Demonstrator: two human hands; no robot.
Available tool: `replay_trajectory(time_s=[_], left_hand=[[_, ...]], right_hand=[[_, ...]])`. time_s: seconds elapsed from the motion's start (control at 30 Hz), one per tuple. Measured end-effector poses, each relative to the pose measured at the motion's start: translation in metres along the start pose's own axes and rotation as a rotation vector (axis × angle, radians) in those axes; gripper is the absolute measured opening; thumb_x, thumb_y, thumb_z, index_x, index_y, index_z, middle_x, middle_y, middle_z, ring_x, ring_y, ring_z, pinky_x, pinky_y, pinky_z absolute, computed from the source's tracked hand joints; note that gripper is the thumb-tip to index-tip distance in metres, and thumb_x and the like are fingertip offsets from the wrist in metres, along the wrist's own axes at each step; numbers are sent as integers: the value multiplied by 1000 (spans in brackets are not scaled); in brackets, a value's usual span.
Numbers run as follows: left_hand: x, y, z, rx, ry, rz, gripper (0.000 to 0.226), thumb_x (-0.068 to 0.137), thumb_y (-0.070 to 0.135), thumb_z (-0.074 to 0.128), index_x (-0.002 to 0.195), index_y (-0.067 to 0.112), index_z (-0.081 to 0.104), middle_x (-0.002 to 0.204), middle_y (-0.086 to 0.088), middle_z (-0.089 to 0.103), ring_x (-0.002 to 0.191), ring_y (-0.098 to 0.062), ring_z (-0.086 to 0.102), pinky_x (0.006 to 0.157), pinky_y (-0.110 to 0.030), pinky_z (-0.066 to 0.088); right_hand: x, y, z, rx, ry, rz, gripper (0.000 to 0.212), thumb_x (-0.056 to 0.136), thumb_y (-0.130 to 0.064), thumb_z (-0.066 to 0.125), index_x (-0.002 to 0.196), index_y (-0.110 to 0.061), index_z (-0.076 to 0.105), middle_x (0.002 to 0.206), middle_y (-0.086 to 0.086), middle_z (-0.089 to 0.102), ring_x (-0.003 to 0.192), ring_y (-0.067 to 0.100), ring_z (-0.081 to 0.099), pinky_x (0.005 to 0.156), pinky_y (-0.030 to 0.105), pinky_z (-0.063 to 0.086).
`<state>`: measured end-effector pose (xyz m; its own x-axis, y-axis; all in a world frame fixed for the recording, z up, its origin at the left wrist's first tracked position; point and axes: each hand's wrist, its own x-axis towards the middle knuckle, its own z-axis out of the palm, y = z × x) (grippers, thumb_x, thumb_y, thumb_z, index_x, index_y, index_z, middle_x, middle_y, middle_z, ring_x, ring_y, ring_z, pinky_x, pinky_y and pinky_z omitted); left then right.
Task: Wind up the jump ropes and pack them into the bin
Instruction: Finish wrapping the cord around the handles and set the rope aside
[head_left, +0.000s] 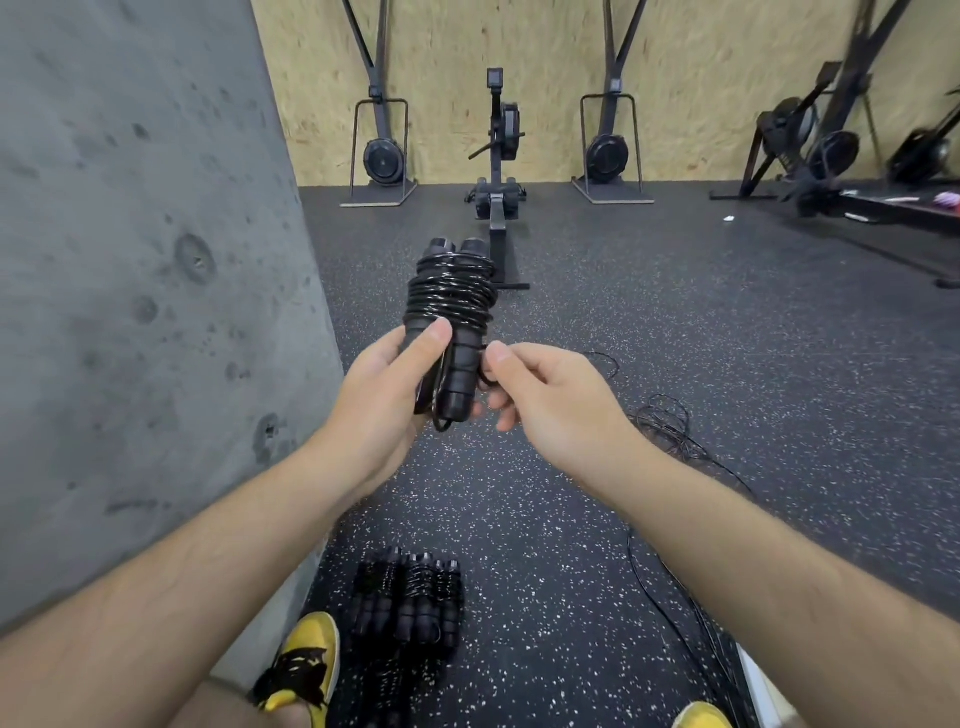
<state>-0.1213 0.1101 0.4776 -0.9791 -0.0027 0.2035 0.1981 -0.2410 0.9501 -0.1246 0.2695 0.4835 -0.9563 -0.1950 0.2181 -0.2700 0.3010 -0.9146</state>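
Note:
A black jump rope (451, 296) is coiled many times around its two handles, which point away from me. My left hand (384, 389) grips the lower part of the handles, thumb on top. My right hand (545, 389) pinches the loose tail of the cord just right of the handles. On the floor by my feet lie several wound black jump ropes (410, 603) side by side. Loose black cords (670, 426) trail over the floor to the right. No bin is in view.
A grey concrete pillar (130, 286) fills the left side. A rowing machine (500, 171) stands straight ahead, with ski trainers (382, 156) against the plywood wall. My yellow shoes (304, 670) are at the bottom. The floor is speckled black rubber.

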Motion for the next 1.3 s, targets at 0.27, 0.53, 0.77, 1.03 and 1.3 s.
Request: replay_trajectory(time_s=[0.27, 0.53, 0.77, 1.03, 1.3], left_hand=[[-1, -2, 3, -9, 15, -31, 35, 105, 22, 50, 127, -5, 57, 109, -23, 73, 88, -30, 72, 72, -43, 63], [-2, -3, 1, 2, 0, -17, 34, 101, 24, 55, 124, 0, 59, 105, -13, 72, 86, -24, 68, 71, -44, 62], [-3, -3, 5, -3, 19, -13, 45, 98, 33, 54, 128, -1, 55, 118, -21, 70, 95, -29, 69, 71, -44, 62], [-3, 1, 4, -130, -6, 5, 43, 103, 27, 52, 145, 20, 43, 126, -16, 69, 98, -31, 73, 66, -41, 60], [-6, 3, 2, -175, -156, -3, 42, 106, 31, 41, 146, 45, 44, 132, -5, 68, 97, -31, 70, 65, -42, 58]], right_hand=[[-8, 8, 6, -288, 93, -202, 26, 100, -32, 51, 83, -17, 63, 87, -1, 60, 80, 19, 64, 80, 43, 53], [-4, 6, -5, -132, 109, -121, 21, 102, -18, 49, 100, -32, 64, 79, -1, 70, 72, 14, 67, 69, 30, 56], [-3, 11, -4, -191, 97, -171, 15, 100, -22, 52, 99, -24, 67, 81, -5, 67, 75, 10, 66, 79, 43, 56], [-11, 2, 1, -115, 122, -362, 12, 93, -14, 65, 105, -15, 68, 95, 3, 63, 77, 8, 66, 73, 20, 53], [-5, 6, 0, 39, 143, -325, 10, 98, -24, 59, 107, -19, 57, 101, 4, 60, 82, 15, 65, 75, 31, 57]])
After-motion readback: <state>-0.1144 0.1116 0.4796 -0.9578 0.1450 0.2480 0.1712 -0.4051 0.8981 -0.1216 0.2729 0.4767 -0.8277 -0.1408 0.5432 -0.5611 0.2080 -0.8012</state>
